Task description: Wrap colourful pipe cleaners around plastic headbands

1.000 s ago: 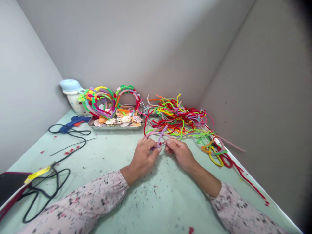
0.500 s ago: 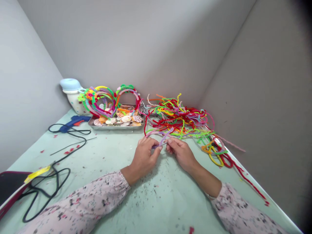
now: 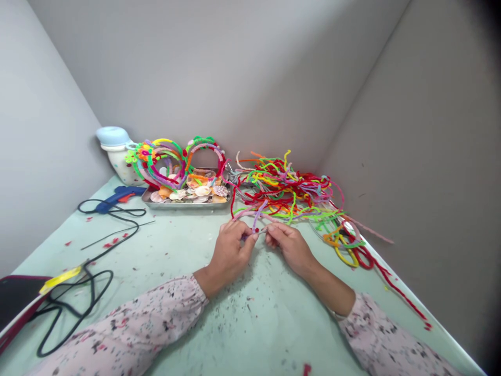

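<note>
My left hand (image 3: 234,246) is closed, thumb and fingers pinching a purple pipe cleaner (image 3: 258,215) whose free end sticks up and away from me. A small red bit (image 3: 255,230) shows beside the thumb tip. Between the hands runs a thin greyish strip (image 3: 262,230), and my right hand (image 3: 288,244) pinches its right end with fingers curled. Behind the fingers arcs a pink pipe cleaner (image 3: 250,213); whether it joins the held piece I cannot tell.
A metal tray (image 3: 188,206) of seashells (image 3: 202,191) holds colourful pipe-cleaner headbands (image 3: 158,164). Right of it lies a tangled pipe-cleaner pile (image 3: 285,183). At left are a blue glue gun (image 3: 115,197), its black cord (image 3: 94,292) and a white bottle (image 3: 119,159).
The purple pipe cleaner's free end has swung left and now stands more upright. The red bit by my left thumb has come into view. Both hands stay nearly in place.
</note>
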A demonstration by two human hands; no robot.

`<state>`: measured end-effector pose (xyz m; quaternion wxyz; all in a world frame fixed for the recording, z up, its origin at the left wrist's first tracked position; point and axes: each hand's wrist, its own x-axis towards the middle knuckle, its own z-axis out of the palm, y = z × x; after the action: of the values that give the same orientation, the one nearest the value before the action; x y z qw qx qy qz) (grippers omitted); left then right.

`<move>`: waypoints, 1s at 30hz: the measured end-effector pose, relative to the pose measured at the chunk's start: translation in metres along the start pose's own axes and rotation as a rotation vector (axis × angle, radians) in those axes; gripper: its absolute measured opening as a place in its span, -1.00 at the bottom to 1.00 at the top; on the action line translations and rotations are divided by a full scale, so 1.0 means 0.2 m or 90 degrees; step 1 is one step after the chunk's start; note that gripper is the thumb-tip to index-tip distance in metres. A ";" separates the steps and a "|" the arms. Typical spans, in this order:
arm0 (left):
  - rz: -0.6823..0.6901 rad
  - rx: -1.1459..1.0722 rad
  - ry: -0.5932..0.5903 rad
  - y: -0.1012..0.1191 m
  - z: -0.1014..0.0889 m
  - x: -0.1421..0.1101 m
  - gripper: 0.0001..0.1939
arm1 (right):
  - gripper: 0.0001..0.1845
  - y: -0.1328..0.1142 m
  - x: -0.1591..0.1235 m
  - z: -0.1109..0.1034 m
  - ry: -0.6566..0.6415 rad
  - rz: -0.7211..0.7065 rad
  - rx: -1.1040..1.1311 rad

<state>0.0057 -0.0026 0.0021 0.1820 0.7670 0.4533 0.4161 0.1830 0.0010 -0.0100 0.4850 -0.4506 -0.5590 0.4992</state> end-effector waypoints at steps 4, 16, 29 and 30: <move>-0.013 -0.007 -0.011 0.00 0.00 0.00 -0.83 | -0.64 -0.01 0.00 0.00 -0.004 -0.002 -0.016; -0.040 -0.041 -0.027 0.00 0.00 0.01 -0.80 | -0.67 -0.01 0.00 0.00 -0.015 -0.011 -0.017; 0.021 0.025 -0.025 0.01 0.00 0.01 -0.96 | -0.63 0.01 0.01 0.00 0.029 0.014 0.036; 0.023 0.030 -0.024 0.01 0.00 0.01 -0.97 | -0.63 0.01 0.01 0.00 0.030 0.015 0.041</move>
<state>0.0071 -0.0020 0.0036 0.1649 0.7868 0.4452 0.3945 0.1826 0.0025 -0.0127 0.5066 -0.4530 -0.5254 0.5120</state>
